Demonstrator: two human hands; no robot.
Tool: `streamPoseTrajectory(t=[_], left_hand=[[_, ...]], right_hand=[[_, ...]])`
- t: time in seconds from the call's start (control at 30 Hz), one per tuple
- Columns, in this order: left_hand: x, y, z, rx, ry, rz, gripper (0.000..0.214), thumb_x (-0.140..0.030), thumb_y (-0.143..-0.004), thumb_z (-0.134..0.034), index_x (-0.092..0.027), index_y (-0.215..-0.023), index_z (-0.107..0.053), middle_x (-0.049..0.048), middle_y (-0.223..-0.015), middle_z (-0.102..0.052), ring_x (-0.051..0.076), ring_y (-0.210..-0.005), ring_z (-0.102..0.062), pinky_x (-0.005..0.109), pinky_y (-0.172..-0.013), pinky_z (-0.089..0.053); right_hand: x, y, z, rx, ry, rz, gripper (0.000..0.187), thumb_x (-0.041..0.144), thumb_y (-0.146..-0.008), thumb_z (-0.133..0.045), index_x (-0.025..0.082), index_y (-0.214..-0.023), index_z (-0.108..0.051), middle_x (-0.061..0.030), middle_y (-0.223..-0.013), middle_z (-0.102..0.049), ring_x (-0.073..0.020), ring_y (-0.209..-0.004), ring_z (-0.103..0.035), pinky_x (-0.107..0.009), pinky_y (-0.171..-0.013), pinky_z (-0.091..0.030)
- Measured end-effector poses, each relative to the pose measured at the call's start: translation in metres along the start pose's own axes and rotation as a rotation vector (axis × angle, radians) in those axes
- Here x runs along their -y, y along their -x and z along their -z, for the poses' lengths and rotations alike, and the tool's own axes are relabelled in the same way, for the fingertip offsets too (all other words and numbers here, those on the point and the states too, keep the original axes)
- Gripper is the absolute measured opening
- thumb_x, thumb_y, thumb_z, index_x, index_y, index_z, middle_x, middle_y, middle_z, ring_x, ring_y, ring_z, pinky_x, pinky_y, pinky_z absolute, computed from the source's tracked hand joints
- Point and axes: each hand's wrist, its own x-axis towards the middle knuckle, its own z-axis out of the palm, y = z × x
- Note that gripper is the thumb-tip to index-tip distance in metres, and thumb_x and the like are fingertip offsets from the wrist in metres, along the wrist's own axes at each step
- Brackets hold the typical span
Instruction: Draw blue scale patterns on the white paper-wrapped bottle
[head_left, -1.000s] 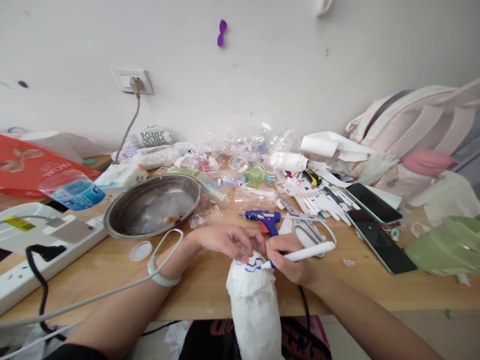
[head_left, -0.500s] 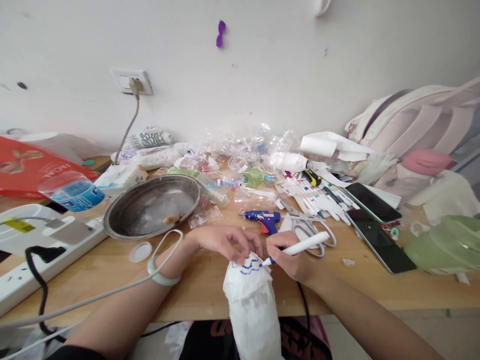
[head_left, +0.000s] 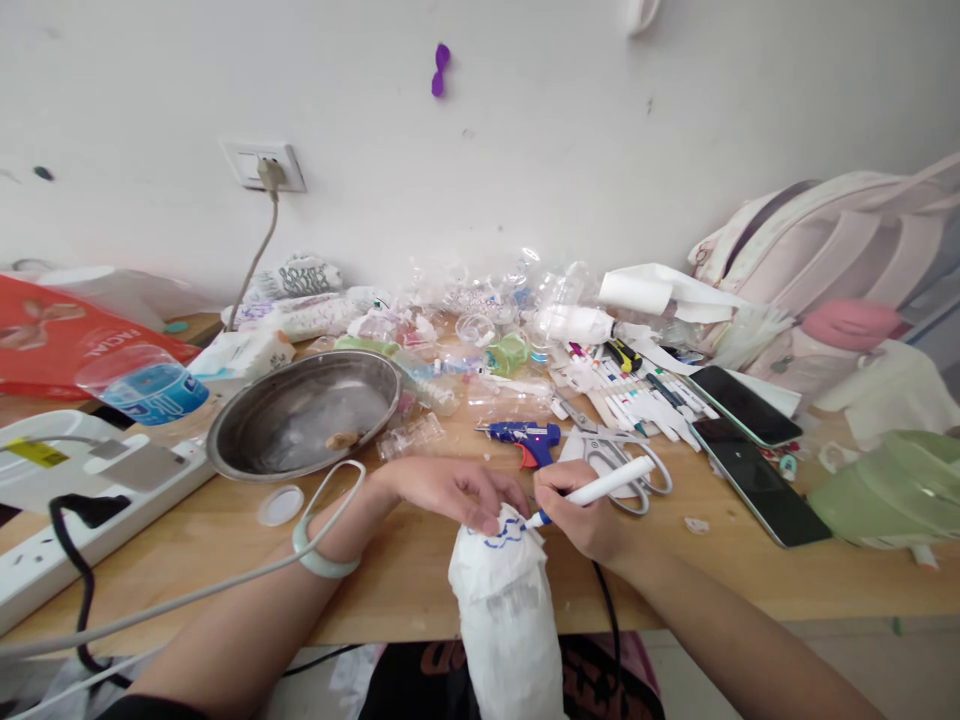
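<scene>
A bottle wrapped in white paper (head_left: 506, 610) leans toward me over the desk's front edge, with a wavy blue line drawn near its top. My left hand (head_left: 450, 490) pinches the top of the wrapped bottle, fingers closed on it. My right hand (head_left: 581, 510) grips a white marker (head_left: 600, 490) with a blue tip, the tip touching the paper beside the blue line. A pale bracelet sits on my left wrist.
A steel bowl (head_left: 304, 415) and a white power strip (head_left: 90, 490) lie to the left. A blue glue gun (head_left: 525, 437), scissors (head_left: 615, 455), several markers (head_left: 637, 395), two phones (head_left: 750, 440) and clear plastic scraps crowd the wooden desk (head_left: 420, 580). A backpack (head_left: 825, 260) leans at the right.
The marker tip has moved up and left along the paper, lengthening the wavy blue line. My left hand keeps its hold on the bottle's top.
</scene>
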Motion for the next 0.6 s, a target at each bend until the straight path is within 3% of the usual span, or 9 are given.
streamPoseTrajectory(t=[0.33,0.6], left_hand=[[-0.0028,-0.0024,-0.0017,-0.02,0.015,-0.061,0.038,-0.042,-0.083,-0.06,-0.015,-0.057,-0.054,0.0095,-0.108,-0.06,0.021,-0.105,-0.053,0.034,-0.099,-0.039],[-0.0041,-0.0004,0.0012,-0.046,-0.09,-0.146,0.032,-0.033,-0.078,-0.064,-0.014,-0.056,-0.05,0.0107,-0.114,-0.057,0.021,-0.105,-0.054,0.032,-0.098,-0.04]], right_hand=[[0.0032,-0.0005,0.0004,0.0,-0.012,-0.013,0.03,0.02,-0.077,-0.04,0.021,-0.049,-0.029,0.0058,-0.045,-0.03,-0.0078,-0.043,-0.027,-0.024,-0.042,-0.019],[0.0066,0.0005,0.0018,0.041,0.058,0.002,0.03,0.025,-0.079,-0.04,0.021,-0.051,-0.031,0.005,-0.046,-0.035,-0.0086,-0.045,-0.034,-0.022,-0.044,-0.027]])
